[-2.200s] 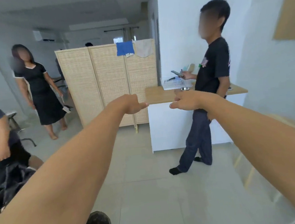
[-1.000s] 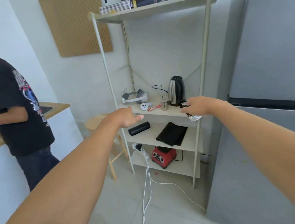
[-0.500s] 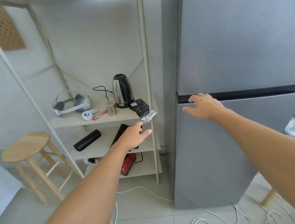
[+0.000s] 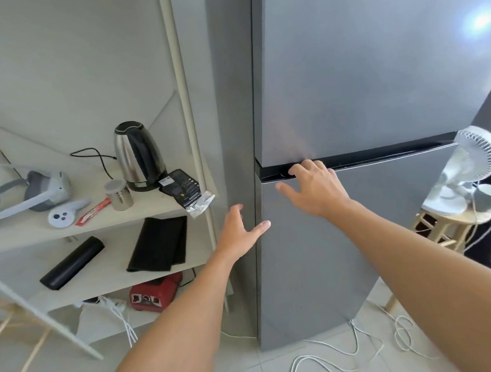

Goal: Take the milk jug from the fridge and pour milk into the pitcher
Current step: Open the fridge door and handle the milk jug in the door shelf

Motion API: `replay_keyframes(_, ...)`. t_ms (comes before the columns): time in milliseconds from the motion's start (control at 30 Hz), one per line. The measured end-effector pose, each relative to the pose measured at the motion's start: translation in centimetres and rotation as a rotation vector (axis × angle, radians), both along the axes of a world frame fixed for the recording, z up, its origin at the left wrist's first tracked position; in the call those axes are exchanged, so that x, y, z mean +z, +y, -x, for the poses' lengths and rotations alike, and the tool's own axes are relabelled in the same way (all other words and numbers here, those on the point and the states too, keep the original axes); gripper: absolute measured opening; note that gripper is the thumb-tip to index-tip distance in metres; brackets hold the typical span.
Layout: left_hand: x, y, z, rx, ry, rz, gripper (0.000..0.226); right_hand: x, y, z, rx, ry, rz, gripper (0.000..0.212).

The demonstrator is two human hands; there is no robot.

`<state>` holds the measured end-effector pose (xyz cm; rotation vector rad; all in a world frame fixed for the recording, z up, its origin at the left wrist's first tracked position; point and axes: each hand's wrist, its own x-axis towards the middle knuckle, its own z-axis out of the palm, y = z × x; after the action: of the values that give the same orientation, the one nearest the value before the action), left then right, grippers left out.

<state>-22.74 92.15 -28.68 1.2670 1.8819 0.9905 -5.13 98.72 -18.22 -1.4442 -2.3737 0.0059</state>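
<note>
A tall grey fridge [image 4: 361, 74] fills the right half of the view, both doors closed. A dark handle groove [image 4: 383, 156] runs between the upper and lower door. My right hand [image 4: 318, 190] has its fingers spread, and the fingertips touch the left end of that groove. My left hand [image 4: 239, 233] hovers open with spread fingers at the left edge of the lower door [image 4: 318, 268] and holds nothing. No milk jug or pitcher is in view.
Left of the fridge stands a white shelf unit [image 4: 163, 205] with a steel kettle [image 4: 137, 156], a headset [image 4: 24, 191] and small items. A white fan [image 4: 477, 161] sits on a wooden stool [image 4: 452, 222] at right. White cables [image 4: 340, 360] lie on the tiled floor.
The view has swung from the room to the shelf and then to the fridge, and come closer. My right hand has reached the handle groove. My left hand has moved to the door's left edge.
</note>
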Motion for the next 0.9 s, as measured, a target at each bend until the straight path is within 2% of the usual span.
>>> replay_keyframes(133,-0.8,1.8,-0.6,-0.02,0.03,-0.007,0.092,-1.3,0.9,0.1,-0.007,0.014,-0.036,0.054)
replay_keyframes(300,-1.8,3.2,-1.2,-0.032,0.017,-0.069,0.065,-2.2,1.8,0.4,0.004,0.069,-0.084,0.054)
replay_keyframes(467,-1.7,4.0,-1.6,0.0,0.018,-0.12,0.052,-3.4,2.0,0.8,-0.011,0.12,-0.132,0.046)
replay_keyframes(700,-2.6,4.3,-1.5,-0.022,0.026,-0.137,0.043,-4.5,2.3,1.5,-0.06,0.18,-0.18,0.042)
replay_keyframes(900,-2.4,4.2,-1.4,-0.041,0.02,-0.13,0.045,-4.5,2.2,1.5,-0.053,0.197,-0.162,0.043)
